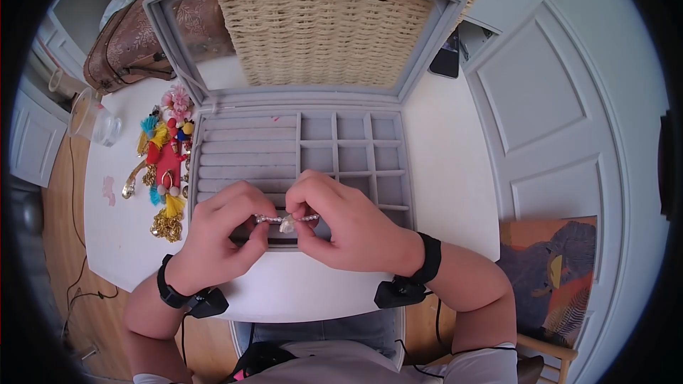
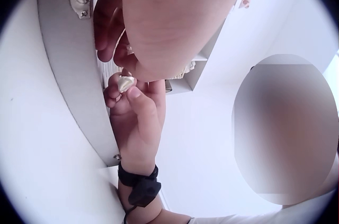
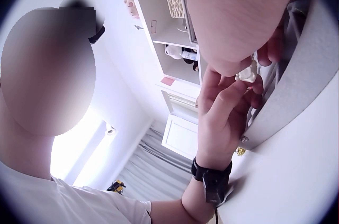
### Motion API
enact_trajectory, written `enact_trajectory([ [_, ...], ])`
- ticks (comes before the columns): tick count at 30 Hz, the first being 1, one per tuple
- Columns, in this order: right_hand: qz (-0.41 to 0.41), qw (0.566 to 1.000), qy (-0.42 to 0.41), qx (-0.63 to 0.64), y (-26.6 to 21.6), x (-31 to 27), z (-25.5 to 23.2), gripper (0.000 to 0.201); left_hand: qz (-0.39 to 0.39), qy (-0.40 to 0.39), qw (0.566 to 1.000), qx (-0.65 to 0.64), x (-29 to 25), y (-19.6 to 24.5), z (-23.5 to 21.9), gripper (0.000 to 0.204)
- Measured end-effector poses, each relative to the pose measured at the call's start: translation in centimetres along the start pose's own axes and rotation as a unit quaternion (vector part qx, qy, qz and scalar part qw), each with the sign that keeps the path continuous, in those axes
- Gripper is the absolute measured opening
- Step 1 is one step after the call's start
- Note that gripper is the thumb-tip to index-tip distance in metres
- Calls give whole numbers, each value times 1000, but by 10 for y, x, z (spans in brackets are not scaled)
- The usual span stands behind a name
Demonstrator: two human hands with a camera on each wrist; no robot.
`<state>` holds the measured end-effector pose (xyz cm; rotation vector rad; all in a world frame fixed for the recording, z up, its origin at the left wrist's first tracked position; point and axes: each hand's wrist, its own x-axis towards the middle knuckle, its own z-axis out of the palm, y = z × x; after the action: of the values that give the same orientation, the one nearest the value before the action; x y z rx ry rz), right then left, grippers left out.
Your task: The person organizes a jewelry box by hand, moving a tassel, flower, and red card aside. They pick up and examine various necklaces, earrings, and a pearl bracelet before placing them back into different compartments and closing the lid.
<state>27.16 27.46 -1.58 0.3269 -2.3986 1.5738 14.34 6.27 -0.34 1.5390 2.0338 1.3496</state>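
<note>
Both hands meet low over the front of an open grey jewelry box (image 1: 249, 139). Between them is a beaded bracelet with small shiny beads and a larger pale, pearly charm (image 1: 287, 225). The left hand (image 1: 220, 231) pinches the beads left of the charm between thumb and fingers. The right hand (image 1: 356, 227) pinches them at the charm's right side, its other fingers curled in. The charm (image 2: 125, 83) shows by the right thumb in the left wrist view and beside the left fingers (image 3: 230, 94) in the right wrist view. Part of the bracelet is hidden by the fingers.
Padded ring rolls fill the box's left side, square compartments its right. Its glass lid (image 1: 313, 92) stands up against a woven basket (image 1: 320, 35). Tasselled and gold jewelry (image 1: 169, 171) lies left on the white table (image 1: 455, 171), near a clear plastic cup (image 1: 85, 110). A phone (image 1: 446, 57) lies back right.
</note>
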Motion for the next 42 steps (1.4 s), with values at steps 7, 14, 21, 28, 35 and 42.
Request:
enact_trajectory([
  [7,-8,1000,-5,13,0,2,1,27,-2,-2,1000,4,1,3,0,25],
  [14,3,1000,-17,0,-1,1,-1,26,3,-3,1000,14,0,3,0,23],
  [21,-1,1000,-6,7,-2,2,0,20,-14,-13,1000,17,1,5,-2,22],
  [28,21,1000,-18,6,-5,3,-1,19,5,2,1000,5,0,1,0,22],
  [35,21,999,2,-44,-2,2,-1,23,12,2,1000,-7,0,1,0,23],
  [42,31,999,7,-36,1,0,2,27,6,8,1000,-15,0,1,1,22],
])
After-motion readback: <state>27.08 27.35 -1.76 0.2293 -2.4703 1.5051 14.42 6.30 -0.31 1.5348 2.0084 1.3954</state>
